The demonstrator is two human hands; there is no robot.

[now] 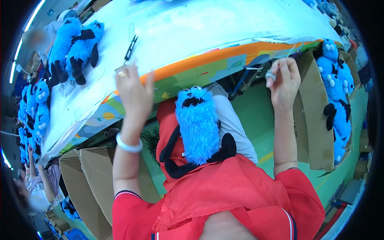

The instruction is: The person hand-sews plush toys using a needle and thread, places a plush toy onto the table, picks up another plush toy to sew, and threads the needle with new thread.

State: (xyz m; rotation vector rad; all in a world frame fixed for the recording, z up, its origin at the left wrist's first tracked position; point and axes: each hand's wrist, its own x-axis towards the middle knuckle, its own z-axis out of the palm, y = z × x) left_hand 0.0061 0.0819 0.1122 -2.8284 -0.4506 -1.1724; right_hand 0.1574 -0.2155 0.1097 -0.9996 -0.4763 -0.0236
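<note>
A blue furry plush toy (pixel 197 128) with black limbs and a black mouth lies across my lap, its head toward the table. Neither hand touches it. My left hand (pixel 134 88) is raised over the table edge on the left, its fingers smeared by motion. Just beyond it, a small pair of dark thread snips (pixel 131 48) rests on the table. On the right, my right hand (pixel 285 82) is held up with fingers curled and pinched together, a pale wrap or ring on one finger. Whatever is in its pinch is too small to make out.
The white-covered table (pixel 188 36) has an orange-and-green printed edge. Two blue plush toys (pixel 76 50) lie on its left. Cardboard boxes (pixel 94 180) flank me; the right box (pixel 314 120) holds several more toys. Other people (pixel 44 184) are at the far left.
</note>
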